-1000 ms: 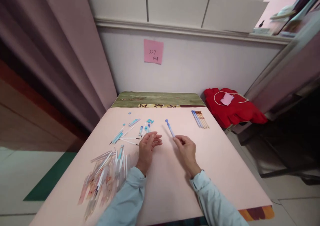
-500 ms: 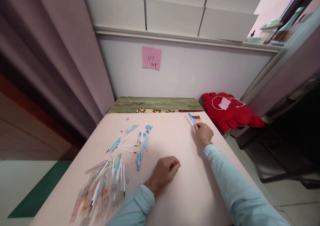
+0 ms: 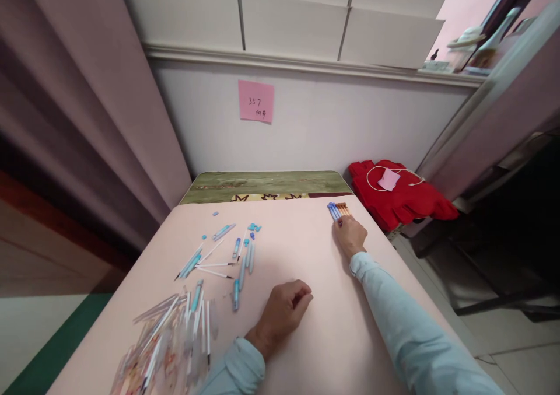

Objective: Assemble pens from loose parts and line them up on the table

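My right hand point(image 3: 351, 236) reaches to the far right of the table, fingers pinched on the lower end of a blue pen point(image 3: 333, 212). That pen lies at the left side of a tight row of blue pens beside pens with brown tops point(image 3: 343, 208); the fingers hide their lower ends. Close to the table's middle, my left hand point(image 3: 282, 313) rests with its fingers curled and thumb near the fingertips, and no object shows in it. To its left lie a blue pen part point(image 3: 236, 294), pale blue barrels point(image 3: 242, 272) and small blue caps point(image 3: 252, 227).
White dark-tipped refills point(image 3: 215, 265) lie scattered on the left. A heap of clear barrels and refills point(image 3: 175, 331) covers the near left. Red cloth point(image 3: 402, 199) with a white cable sits beyond the right edge. A pink note point(image 3: 256, 101) is on the wall behind the table point(image 3: 301, 249).
The blue pen at my right hand stuck out at a slant before and now lies in line with the row. My left hand keeps its curled pose. The view has shifted slightly.
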Available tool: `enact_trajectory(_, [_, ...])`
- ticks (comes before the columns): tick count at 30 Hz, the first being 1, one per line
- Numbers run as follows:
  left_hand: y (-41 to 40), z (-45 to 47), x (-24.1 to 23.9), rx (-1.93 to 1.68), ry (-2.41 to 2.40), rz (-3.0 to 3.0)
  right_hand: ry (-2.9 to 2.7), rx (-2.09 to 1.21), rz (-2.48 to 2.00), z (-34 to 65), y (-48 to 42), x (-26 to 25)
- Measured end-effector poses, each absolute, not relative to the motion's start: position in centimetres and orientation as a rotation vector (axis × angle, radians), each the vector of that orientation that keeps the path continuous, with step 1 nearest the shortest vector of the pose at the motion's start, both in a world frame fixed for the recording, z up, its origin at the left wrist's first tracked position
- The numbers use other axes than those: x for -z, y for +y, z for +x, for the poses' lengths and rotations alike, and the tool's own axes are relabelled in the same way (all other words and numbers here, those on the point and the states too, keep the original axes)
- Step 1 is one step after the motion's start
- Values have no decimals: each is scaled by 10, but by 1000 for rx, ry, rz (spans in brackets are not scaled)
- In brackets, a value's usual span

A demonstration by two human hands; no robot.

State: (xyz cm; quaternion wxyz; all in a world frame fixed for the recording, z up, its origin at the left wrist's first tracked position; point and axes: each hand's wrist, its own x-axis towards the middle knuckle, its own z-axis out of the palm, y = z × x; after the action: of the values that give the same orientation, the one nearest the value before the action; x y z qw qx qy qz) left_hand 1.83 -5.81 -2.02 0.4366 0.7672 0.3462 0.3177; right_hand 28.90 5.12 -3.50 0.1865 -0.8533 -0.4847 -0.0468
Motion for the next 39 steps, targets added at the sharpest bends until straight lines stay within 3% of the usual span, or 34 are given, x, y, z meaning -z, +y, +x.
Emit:
enact_trajectory(14, [-55, 20, 20, -766, 888, 1845, -1782, 100, -2103, 353, 112, 16])
enact_trajectory(22, [-53, 19, 22, -785, 875, 1869, -2078, 28, -1966, 365, 149, 34])
enact_trajectory(39, [-51, 19, 24, -714, 914, 1858, -2050, 13, -1896, 367, 144, 43])
